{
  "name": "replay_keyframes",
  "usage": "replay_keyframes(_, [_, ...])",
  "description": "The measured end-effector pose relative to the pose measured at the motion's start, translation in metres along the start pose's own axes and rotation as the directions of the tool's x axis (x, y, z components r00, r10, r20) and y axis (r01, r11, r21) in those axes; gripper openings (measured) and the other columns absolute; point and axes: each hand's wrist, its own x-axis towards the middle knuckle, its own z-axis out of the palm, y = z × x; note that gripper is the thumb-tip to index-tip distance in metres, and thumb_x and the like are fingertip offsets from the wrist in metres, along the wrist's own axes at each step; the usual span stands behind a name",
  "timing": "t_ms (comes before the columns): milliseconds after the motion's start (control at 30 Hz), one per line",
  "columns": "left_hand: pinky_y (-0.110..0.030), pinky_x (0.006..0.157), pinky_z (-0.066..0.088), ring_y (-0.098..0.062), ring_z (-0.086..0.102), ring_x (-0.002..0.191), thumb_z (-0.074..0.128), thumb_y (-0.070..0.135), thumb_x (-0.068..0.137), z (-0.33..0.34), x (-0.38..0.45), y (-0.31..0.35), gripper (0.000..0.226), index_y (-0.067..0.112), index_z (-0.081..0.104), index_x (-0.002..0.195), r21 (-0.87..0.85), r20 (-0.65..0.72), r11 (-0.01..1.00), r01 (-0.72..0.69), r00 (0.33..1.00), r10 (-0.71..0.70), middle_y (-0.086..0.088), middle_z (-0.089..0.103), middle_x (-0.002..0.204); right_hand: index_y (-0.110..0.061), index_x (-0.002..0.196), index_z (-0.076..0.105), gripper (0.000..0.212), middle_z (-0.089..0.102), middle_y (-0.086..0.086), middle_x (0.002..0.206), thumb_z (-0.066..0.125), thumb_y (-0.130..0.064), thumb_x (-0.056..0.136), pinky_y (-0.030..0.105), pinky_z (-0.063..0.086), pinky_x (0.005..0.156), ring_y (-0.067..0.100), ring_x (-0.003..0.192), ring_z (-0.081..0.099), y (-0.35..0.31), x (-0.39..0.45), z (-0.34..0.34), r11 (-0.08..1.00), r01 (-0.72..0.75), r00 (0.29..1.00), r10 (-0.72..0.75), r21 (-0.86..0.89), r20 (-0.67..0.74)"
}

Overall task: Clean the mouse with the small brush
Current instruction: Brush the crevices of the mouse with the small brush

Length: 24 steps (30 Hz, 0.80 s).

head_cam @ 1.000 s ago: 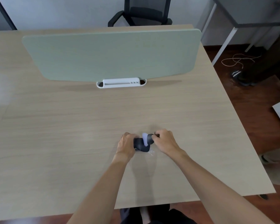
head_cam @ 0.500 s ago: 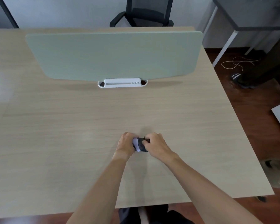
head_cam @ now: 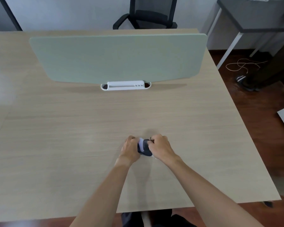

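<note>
A dark mouse [head_cam: 145, 149] with a pale sheen on its top rests on the wooden table [head_cam: 72, 136], near the front middle. My left hand [head_cam: 129, 149] grips the mouse from its left side. My right hand [head_cam: 160, 147] is closed just right of the mouse, fingers curled over its far end. A thin dark bit, the small brush [head_cam: 152, 140], shows at the fingertips; most of it is hidden in the hand.
A pale green divider panel [head_cam: 118, 58] stands across the far half of the table in a white holder [head_cam: 125, 85]. A black office chair [head_cam: 147, 15] is behind it. The table's right edge drops to a dark floor with cables [head_cam: 243, 65].
My right hand has shifted slightly left and back over the mouse's far end, small back-and-forth motion. My left hand has kept its hold on the mouse.
</note>
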Motion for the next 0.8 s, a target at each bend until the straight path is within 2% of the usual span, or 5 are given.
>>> replay_keyframes(100, [-0.031, 0.091, 0.042, -0.015, 0.032, 0.107, 0.086, 0.031, 0.054, 0.005, -0.013, 0.002, 0.061, 0.029, 0.058, 0.108, -0.045, -0.036, 0.996, 0.078, 0.996, -0.08, 0.007, 0.034, 0.115, -0.01, 0.056, 0.034, 0.033, 0.042, 0.01, 0.065, 0.047, -0.014, 0.087, 0.029, 0.026, 0.046, 0.031, 0.063, 0.042, 0.008, 0.005, 0.003, 1.0, -0.018, 1.0, 0.018, 0.019, 0.01])
replay_keyframes(233, [-0.027, 0.088, 0.04, -0.021, 0.033, 0.105, 0.083, 0.043, 0.063, 0.014, -0.014, 0.006, 0.071, 0.031, 0.052, 0.127, -0.037, -0.093, 0.997, 0.074, 0.993, -0.077, 0.001, 0.031, 0.107, -0.011, 0.056, 0.033, 0.032, 0.04, 0.007, 0.062, 0.046, -0.013, 0.086, 0.031, 0.026, 0.046, 0.031, 0.063, 0.041, 0.022, 0.006, -0.005, 0.998, -0.051, 0.999, 0.051, -0.031, -0.016])
replay_keyframes(367, [-0.025, 0.083, 0.037, -0.025, 0.036, 0.105, 0.082, 0.036, 0.063, 0.014, -0.01, 0.011, 0.062, 0.02, 0.056, 0.117, -0.044, -0.081, 0.992, 0.115, 0.99, -0.118, -0.002, 0.031, 0.105, -0.011, 0.061, 0.032, 0.028, 0.043, 0.011, 0.077, 0.042, -0.01, 0.087, 0.029, 0.026, 0.049, 0.03, 0.068, 0.04, 0.035, 0.002, -0.015, 0.989, -0.11, 0.993, 0.106, -0.098, -0.043])
replay_keyframes(600, [-0.026, 0.076, 0.037, -0.028, 0.043, 0.106, 0.086, 0.024, 0.058, 0.013, -0.007, 0.018, 0.06, 0.01, 0.055, 0.107, -0.076, -0.093, 0.983, 0.164, 0.981, -0.171, -0.003, 0.033, 0.103, -0.014, 0.055, 0.034, 0.033, 0.043, 0.009, 0.066, 0.049, -0.015, 0.085, 0.03, 0.029, 0.048, 0.03, 0.062, 0.041, 0.015, -0.005, -0.002, 1.0, -0.002, 1.0, 0.002, 0.031, 0.0])
replay_keyframes(800, [-0.027, 0.074, 0.039, -0.025, 0.046, 0.098, 0.085, 0.016, 0.056, 0.005, -0.009, 0.016, 0.061, 0.007, 0.054, 0.107, -0.078, -0.083, 0.987, 0.14, 0.986, -0.147, -0.004, 0.039, 0.104, -0.009, 0.064, 0.037, 0.026, 0.047, 0.013, 0.083, 0.047, -0.013, 0.088, 0.032, 0.033, 0.056, 0.031, 0.071, 0.042, 0.019, -0.014, -0.016, 0.988, -0.07, 0.998, 0.069, -0.137, -0.012])
